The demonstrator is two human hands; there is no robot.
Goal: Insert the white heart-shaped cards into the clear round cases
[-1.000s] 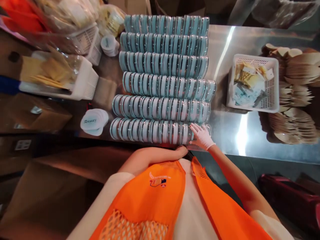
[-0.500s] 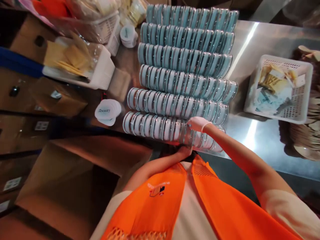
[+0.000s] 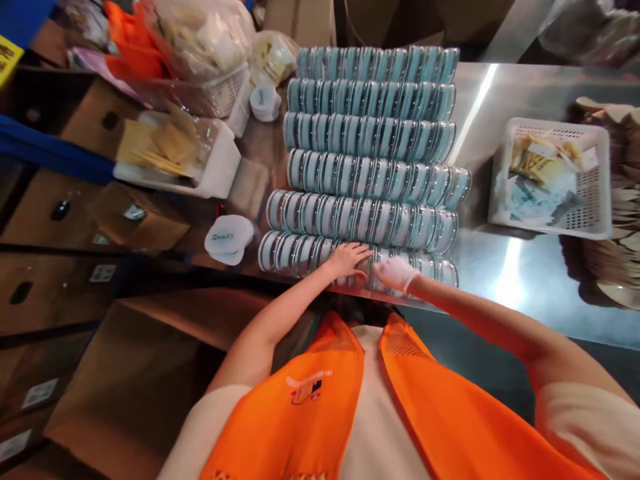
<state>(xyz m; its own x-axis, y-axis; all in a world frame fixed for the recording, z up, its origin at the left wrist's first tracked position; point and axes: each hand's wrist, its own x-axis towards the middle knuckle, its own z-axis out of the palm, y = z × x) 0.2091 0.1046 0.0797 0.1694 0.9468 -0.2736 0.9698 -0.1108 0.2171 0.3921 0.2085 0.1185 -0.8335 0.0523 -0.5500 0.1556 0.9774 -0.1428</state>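
Several long rows of round, clear containers (image 3: 370,173) with pale bands lie packed side by side on the metal table. Over the nearest row (image 3: 295,253), my bare left hand (image 3: 349,260) rests with its fingers stretched out to the right, touching the tops. Just to its right is my right hand (image 3: 395,272), in a white glove. Its fingers are curled together at the same row; whatever they pinch is hidden. The right end of this row (image 3: 445,270) shows beyond my right wrist.
A white basket of small packets (image 3: 560,180) stands on the right, beside stacked brown pieces (image 3: 620,253). White round labelled discs (image 3: 227,240) lie left of the rows. Another white bin (image 3: 220,167) holds tan envelopes. Cardboard boxes (image 3: 150,360) fill the lower left.
My left hand has risen from the table's front edge onto the nearest row, fingers now spread. My right hand stays at that row. The whole view has shifted slightly.
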